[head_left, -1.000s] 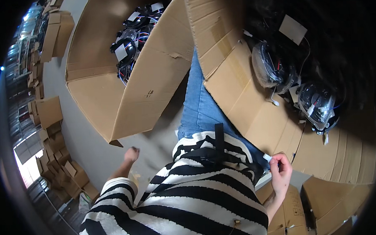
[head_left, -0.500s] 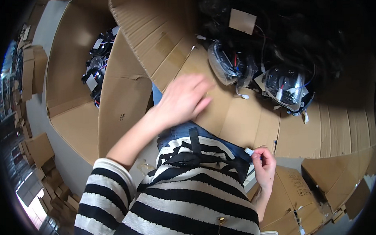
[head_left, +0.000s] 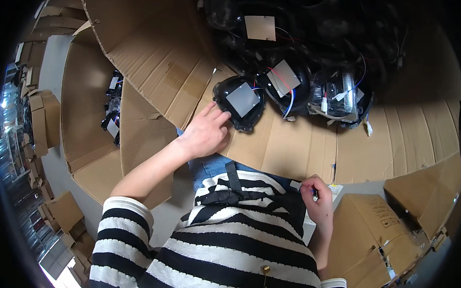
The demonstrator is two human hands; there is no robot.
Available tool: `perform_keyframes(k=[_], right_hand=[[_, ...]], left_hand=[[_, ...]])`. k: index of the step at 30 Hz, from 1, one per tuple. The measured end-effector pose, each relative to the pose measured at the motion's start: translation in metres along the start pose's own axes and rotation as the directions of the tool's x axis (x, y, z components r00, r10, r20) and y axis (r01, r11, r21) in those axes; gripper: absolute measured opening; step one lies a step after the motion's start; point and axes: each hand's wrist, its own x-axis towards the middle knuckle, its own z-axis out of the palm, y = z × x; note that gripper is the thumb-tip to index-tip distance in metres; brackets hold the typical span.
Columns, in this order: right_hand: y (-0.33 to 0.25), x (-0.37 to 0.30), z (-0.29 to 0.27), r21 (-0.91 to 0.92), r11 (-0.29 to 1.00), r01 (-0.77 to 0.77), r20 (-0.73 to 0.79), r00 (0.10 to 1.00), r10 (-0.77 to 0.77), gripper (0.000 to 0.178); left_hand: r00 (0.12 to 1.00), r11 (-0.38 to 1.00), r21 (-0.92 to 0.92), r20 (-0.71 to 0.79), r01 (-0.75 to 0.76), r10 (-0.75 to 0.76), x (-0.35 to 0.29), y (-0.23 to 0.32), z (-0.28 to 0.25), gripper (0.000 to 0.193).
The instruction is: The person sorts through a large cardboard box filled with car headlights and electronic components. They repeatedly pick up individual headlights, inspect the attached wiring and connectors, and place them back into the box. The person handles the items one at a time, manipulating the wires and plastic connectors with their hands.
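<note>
My left hand (head_left: 204, 130) reaches over the front of the big cardboard box, its fingers extended and their tips at the edge of a black lamp unit (head_left: 241, 100) with a grey square pad on its back. Whether they press on it is hard to tell. Beside that unit lies a similar black lamp unit (head_left: 287, 81) with a pad and red, white and blue wires. Further right is a lamp with a clear lens (head_left: 335, 100) and dangling white plugs. My right hand (head_left: 317, 196), closed near my waist, pinches a small white plug connector (head_left: 295, 185); a bit of blue shows between the fingers.
The big cardboard box (head_left: 393, 143) holds more black units in its shaded back, partly under clear plastic. Another open carton (head_left: 85, 123) with similar units stands at left. Closed cartons (head_left: 365, 230) sit at lower right, and stacked cartons (head_left: 65, 210) line the left side.
Two pad-backed black units now show where a clear-lensed lamp was seen. My left hand has shifted left and slightly down in view. My right hand still holds the connector; the view has shifted.
</note>
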Motion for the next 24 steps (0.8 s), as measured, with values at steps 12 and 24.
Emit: perform_keyframes(k=[12,24], right_hand=[[-0.004,-0.008,-0.011,0.027,1.0,-0.006,-0.055,0.998,0.008,0.005],[0.009,-0.007,-0.003,-0.024,1.0,0.001,-0.031,1.0,-0.002,0.01]], left_hand=[[0.935,0.94,0.106,0.114,0.325,-0.337,0.144,-0.039,0.033,0.022],[0.802,0.832,0.051,0.237,0.553,-0.548,0.16,-0.032,0.048,0.021]])
